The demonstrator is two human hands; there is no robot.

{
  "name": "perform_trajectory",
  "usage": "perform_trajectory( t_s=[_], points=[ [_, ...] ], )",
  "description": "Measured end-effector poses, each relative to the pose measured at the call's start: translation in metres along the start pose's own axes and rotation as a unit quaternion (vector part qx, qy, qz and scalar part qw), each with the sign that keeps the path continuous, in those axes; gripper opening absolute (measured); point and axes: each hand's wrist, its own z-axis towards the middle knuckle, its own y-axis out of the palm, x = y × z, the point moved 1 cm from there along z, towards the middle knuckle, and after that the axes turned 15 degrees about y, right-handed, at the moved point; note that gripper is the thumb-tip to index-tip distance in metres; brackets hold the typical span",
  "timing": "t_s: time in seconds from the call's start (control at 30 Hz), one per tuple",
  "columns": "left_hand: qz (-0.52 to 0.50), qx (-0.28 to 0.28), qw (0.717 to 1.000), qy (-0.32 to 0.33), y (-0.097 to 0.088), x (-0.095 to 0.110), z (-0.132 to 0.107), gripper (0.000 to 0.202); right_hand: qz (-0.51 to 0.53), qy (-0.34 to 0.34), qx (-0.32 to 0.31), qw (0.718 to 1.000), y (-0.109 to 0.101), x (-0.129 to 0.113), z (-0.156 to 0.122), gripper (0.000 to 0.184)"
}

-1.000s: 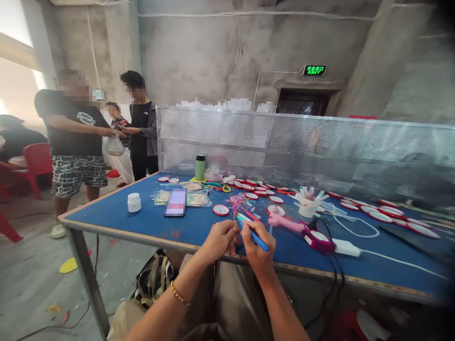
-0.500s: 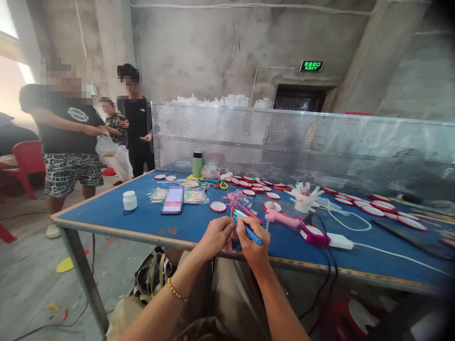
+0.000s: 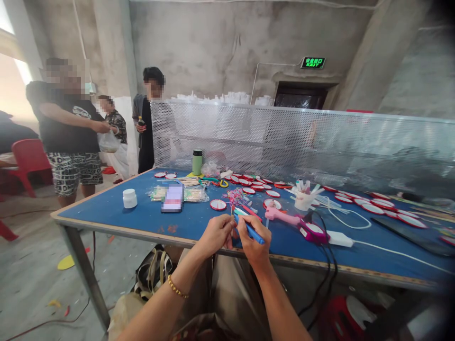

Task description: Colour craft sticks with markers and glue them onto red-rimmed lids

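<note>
My right hand (image 3: 254,244) is closed around a blue pen (image 3: 251,230), its tip aimed toward my left hand. My left hand (image 3: 215,234) pinches a small thin thing at its fingertips, too small to name. Both hands meet over the near edge of the blue table (image 3: 117,215). Just beyond them lie a red-rimmed round disc (image 3: 218,205), a tangle of coloured bands (image 3: 237,196) and a pink glue gun (image 3: 284,218).
Several red-rimmed discs (image 3: 369,208) cover the table's far side, with a white cup of sticks (image 3: 304,199), a white jar (image 3: 130,198), a green bottle (image 3: 197,162) and a white charger with cable (image 3: 340,239). A perforated metal screen (image 3: 284,142) backs the table. Three people (image 3: 71,137) stand at left.
My hands have stayed together at the table edge. The person in black at the back has stepped right, toward the metal screen. The view shifted slightly.
</note>
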Motion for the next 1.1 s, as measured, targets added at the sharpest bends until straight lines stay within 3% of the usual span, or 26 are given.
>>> perform_trajectory(
  t_s=[1.1],
  points=[
    [0.006, -0.006, 1.0, 0.014, -0.0011, 0.0017, -0.0007, 0.031, -0.012, -0.02, -0.03, 0.999, -0.0001, -0.0014, 0.0001, 0.011]
  ],
)
